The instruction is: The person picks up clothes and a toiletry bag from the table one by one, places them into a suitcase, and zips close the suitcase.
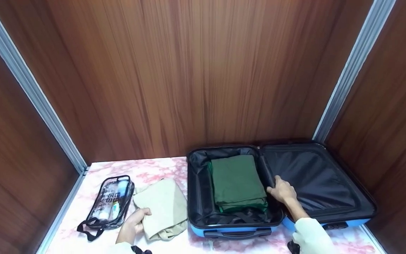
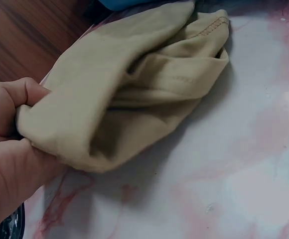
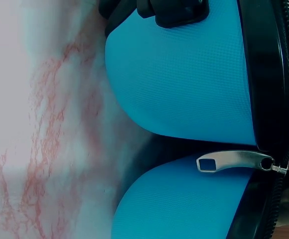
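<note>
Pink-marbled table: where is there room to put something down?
Bare table shows behind the clear pouch and beige cloth, up to the wooden wall; a strip also runs left of the pouch. It's crowded between pouch and cloth, and between cloth and suitcase.

Left hand point(image 1: 136, 220) — thumb and fingers pinched together, left wrist point(image 1: 125, 235) angled inward; right hand point(image 1: 283, 191) — back uppermost, thumb spread from the fingers, right forearm point(image 1: 296, 210) slanting forward and inward; hands well apart.

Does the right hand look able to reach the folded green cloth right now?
Likely yes: the right hand is close beside the green cloth in the open suitcase, and nothing visible covers the cloth.
</note>
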The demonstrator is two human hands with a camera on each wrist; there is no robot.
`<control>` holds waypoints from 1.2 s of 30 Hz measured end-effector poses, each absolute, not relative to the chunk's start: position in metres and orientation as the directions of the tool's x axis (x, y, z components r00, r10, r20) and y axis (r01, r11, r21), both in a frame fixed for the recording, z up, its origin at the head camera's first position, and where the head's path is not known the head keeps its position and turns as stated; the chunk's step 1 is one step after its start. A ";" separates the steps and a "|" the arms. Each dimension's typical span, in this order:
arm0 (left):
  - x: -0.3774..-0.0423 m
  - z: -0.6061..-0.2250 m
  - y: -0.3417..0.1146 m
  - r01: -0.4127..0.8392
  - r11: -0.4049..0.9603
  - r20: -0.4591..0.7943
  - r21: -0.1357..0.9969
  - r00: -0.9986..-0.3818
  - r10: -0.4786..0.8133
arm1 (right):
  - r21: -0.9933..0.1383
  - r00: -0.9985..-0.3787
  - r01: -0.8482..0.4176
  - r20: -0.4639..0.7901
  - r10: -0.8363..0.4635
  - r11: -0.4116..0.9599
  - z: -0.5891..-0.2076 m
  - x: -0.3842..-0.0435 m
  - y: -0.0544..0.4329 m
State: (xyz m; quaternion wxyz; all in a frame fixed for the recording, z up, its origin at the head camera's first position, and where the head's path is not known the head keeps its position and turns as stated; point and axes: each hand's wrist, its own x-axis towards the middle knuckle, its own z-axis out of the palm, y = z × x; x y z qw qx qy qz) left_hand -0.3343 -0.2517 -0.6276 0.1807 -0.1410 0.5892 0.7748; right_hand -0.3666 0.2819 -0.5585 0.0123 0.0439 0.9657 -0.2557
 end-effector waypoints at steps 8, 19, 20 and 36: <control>-0.328 -0.633 -0.252 -0.348 -0.310 -0.332 0.885 -0.937 0.105 | -0.482 -0.995 0.095 -0.057 0.078 0.871 -0.560 -0.369 0.283; -0.323 -0.624 -0.246 -0.318 -0.187 -0.314 0.930 -0.948 0.052 | -0.500 -0.997 0.082 -0.051 0.065 0.862 -0.561 -0.367 0.283; -0.323 -0.621 -0.245 -0.315 -0.171 -0.313 0.934 -0.949 0.038 | -0.501 -0.997 0.078 -0.048 0.062 0.862 -0.561 -0.367 0.283; -0.319 -0.577 -0.241 -0.307 -0.072 -0.307 0.949 -0.952 0.014 | -0.487 -0.996 0.086 -0.045 0.073 0.869 -0.561 -0.368 0.283</control>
